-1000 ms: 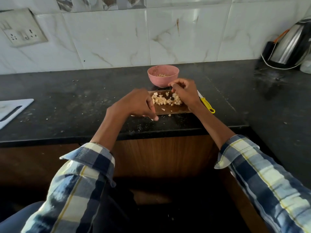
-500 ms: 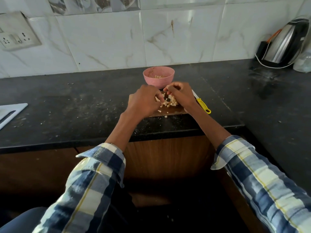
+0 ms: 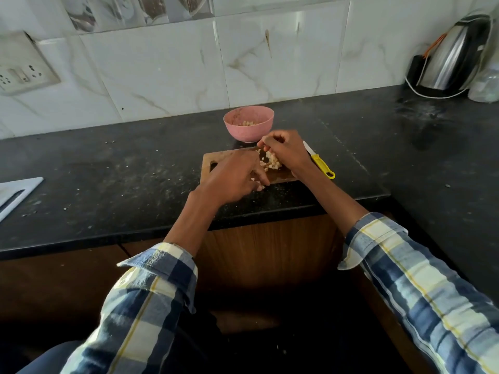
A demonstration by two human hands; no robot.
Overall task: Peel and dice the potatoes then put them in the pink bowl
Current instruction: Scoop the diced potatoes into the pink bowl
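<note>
In front of me runs a black stone counter (image 3: 108,168), dusted with pale crumbs, and on it a brown wooden chopping board (image 3: 229,157) lies flat near the front edge. Just behind the board stands a pink round bowl (image 3: 248,125), and just right of it lies a white-bladed knife with a yellow handle (image 3: 320,164). A white plastic board (image 3: 16,191) lies at the far left, and a steel kettle on a black base (image 3: 448,58) stands in the far right corner.

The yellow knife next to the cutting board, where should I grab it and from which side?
Grip the knife by its yellow handle, coming from the near right: the handle points toward the counter edge, the blade away, and the right hand is beside it.
</note>
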